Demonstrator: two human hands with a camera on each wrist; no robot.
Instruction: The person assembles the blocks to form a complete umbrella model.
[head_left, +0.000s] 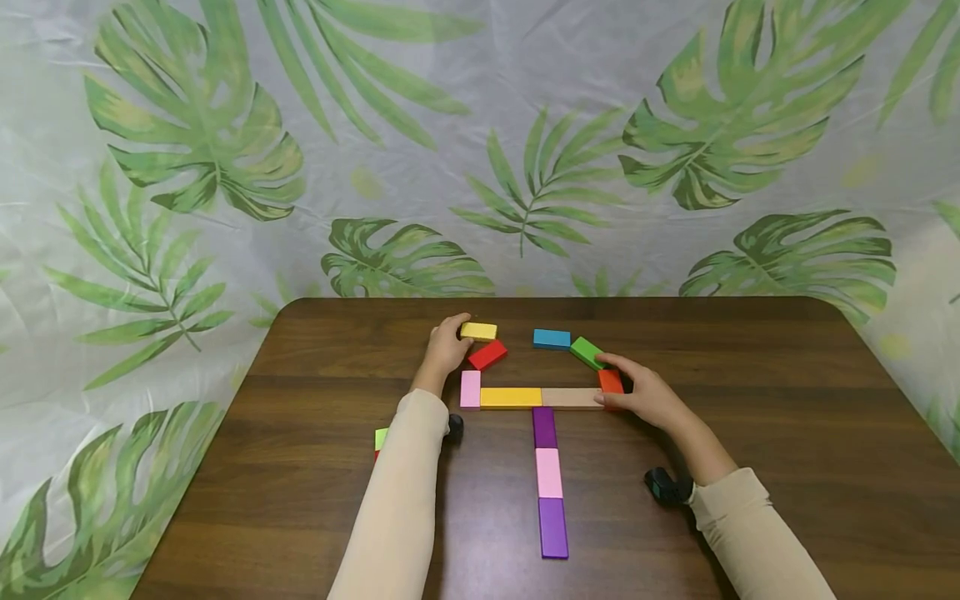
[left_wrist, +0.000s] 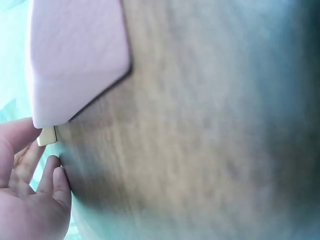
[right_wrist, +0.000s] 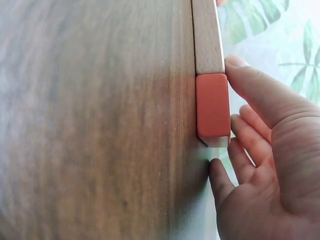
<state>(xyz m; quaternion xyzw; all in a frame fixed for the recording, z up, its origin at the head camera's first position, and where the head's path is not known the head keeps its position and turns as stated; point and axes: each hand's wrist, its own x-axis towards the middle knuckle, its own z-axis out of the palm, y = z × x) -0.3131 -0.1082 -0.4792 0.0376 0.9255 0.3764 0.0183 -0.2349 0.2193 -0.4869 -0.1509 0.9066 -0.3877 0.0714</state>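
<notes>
- The red block (head_left: 487, 355) could get bumped if the left hand's (head_left: 444, 348) thumb is swung sideways
- Pale yellow block (head_left: 480, 332): plain, rectangular, flat near the table's (head_left: 712, 329) far edge, left end pinched between thumb and finger
- Right hand's (head_left: 651, 398) fingers are spread around the orange block (head_left: 612, 382); can't tell if it's gripped

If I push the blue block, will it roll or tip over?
The blue block probably won't roll, because its sides are flat. It's unlikely to tip, since it lies low. Pushed right, it might bump the green block beside it.
</notes>
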